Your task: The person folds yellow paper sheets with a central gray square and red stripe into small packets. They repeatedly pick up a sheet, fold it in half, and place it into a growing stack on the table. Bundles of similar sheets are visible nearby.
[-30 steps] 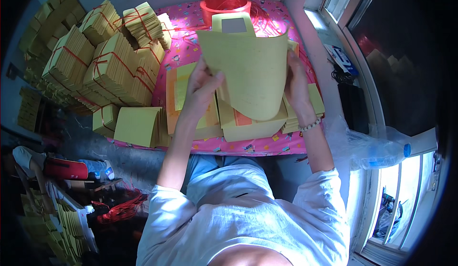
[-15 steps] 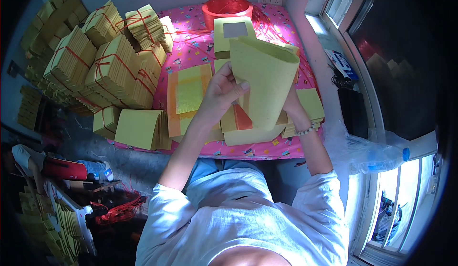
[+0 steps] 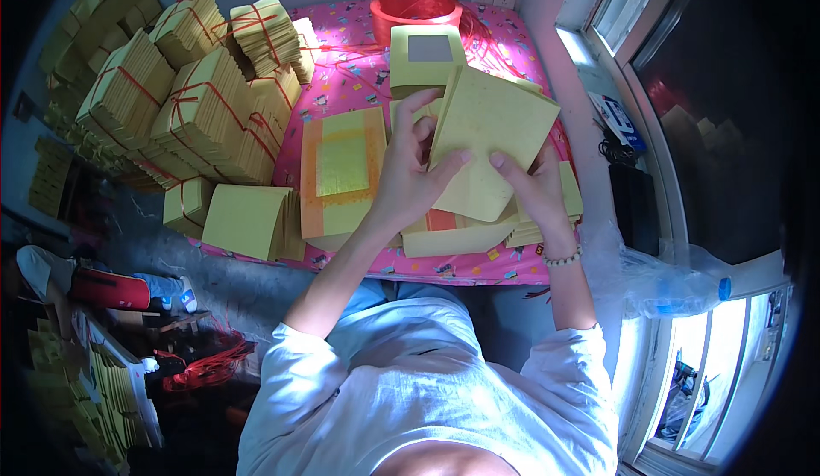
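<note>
Above the pink patterned cover [image 3: 376, 258], both my hands hold a small sheaf of yellow paper [image 3: 500, 121], tilted and fanned slightly at its top edge. My left hand [image 3: 410, 168] grips its left side, thumb on the front and fingers behind. On the lower right, my right hand [image 3: 545, 192] pinches it the same way; most of its fingers are hidden behind the paper. Under and behind the sheaf are more yellow paper stacks, partly covered. To the left lies a stack with orange bands and a gold square [image 3: 342, 168]. A stack with a grey square [image 3: 427, 49] sits beyond.
Yellow bundles tied with red strips [image 3: 205, 104] are piled at the left. A red tub [image 3: 416, 14] and loose red strips [image 3: 487, 44] lie at the back. Folded stacks [image 3: 243, 220] stand near the front edge. A clear plastic bottle [image 3: 683, 295] is by the window; another person [image 3: 47, 275] is at lower left.
The yellow paper has gone from curled over to nearly flat, facing me. My right hand has come round from behind it, its thumb now on the front.
</note>
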A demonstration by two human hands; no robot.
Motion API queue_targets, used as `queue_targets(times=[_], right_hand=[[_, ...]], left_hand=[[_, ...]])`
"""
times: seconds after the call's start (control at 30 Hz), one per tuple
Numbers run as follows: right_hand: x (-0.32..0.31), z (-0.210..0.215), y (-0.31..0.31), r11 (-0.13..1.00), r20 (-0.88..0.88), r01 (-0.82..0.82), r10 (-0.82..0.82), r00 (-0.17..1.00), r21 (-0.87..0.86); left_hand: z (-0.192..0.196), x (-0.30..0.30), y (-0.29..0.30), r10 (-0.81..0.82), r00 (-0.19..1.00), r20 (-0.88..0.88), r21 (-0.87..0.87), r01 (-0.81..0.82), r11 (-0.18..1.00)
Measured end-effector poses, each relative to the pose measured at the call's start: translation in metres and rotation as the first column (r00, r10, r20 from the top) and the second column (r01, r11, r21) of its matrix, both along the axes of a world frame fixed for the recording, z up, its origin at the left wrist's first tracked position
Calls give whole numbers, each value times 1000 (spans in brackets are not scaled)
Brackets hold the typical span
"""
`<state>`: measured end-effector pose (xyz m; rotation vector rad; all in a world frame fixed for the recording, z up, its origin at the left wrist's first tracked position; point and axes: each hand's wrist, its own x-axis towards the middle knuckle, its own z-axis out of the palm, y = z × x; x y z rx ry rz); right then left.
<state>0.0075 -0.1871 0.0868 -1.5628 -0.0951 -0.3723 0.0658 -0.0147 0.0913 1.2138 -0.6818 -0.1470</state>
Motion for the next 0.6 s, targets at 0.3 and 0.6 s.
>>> queue_targets(times=[0.3, 0.6], right_hand=[[2, -4, 4, 995, 35, -38, 42, 999, -87], [0, -13, 4, 982, -2, -60, 61, 998, -178]], left_hand=[[-22, 9, 0, -52, 996, 76, 22, 50, 999], [-32, 7, 0, -27, 993, 117, -18, 29, 999]])
